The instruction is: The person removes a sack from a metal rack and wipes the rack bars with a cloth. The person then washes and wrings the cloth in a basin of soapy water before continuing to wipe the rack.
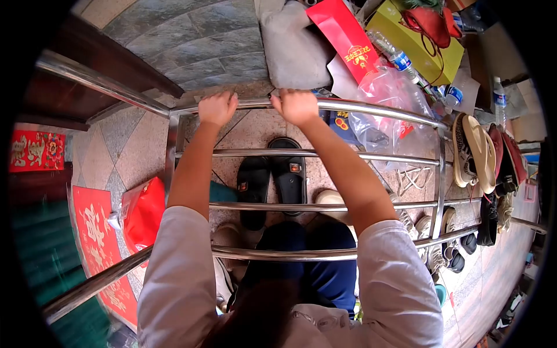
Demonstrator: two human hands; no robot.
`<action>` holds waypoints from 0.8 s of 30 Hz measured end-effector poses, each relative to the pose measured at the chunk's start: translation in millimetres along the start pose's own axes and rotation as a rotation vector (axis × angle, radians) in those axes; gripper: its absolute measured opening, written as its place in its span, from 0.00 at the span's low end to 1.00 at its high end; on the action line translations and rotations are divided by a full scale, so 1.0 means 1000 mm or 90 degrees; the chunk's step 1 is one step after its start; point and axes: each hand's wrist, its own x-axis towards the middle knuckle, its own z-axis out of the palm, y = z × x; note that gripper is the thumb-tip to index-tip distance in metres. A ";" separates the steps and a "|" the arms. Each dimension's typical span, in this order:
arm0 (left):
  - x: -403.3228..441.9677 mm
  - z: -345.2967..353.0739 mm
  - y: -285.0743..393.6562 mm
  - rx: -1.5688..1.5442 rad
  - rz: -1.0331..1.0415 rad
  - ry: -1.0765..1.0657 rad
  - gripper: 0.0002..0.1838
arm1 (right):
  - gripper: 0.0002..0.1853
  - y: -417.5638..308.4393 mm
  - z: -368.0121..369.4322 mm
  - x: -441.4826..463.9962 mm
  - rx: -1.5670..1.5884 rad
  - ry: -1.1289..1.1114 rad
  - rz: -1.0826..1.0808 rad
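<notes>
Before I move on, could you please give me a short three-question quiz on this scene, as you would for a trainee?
1. True or false: the left hand and the right hand are touching each other.
2. What shows on the floor between the two forearms? A) a blue bucket; B) a pair of black open-toed slides; C) a wooden stool.
3. Fill in: both hands hold the farthest shiny ____ bar of the frame.
Key: 1 false; 2 B; 3 metal.
</notes>
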 end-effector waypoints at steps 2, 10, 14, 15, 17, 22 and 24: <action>-0.002 -0.010 -0.023 0.027 -0.029 -0.058 0.22 | 0.25 0.032 -0.029 -0.011 -0.019 -0.090 0.036; 0.001 -0.030 -0.054 0.010 -0.205 -0.263 0.25 | 0.29 0.060 -0.047 -0.009 -0.035 -0.222 0.105; 0.005 -0.036 -0.062 0.022 -0.234 -0.304 0.26 | 0.30 0.060 -0.049 -0.009 -0.043 -0.240 0.121; 0.005 -0.036 -0.065 0.022 -0.234 -0.327 0.26 | 0.30 0.060 -0.049 -0.010 -0.044 -0.234 0.122; 0.002 -0.040 -0.076 -0.012 -0.223 -0.377 0.25 | 0.29 0.060 -0.047 -0.010 -0.047 -0.223 0.117; -0.045 -0.052 -0.102 -0.053 -0.032 -0.272 0.26 | 0.29 0.063 -0.044 -0.010 -0.048 -0.225 0.109; -0.079 -0.064 -0.096 0.000 -0.059 -0.234 0.30 | 0.28 0.059 -0.043 -0.008 -0.043 -0.232 0.106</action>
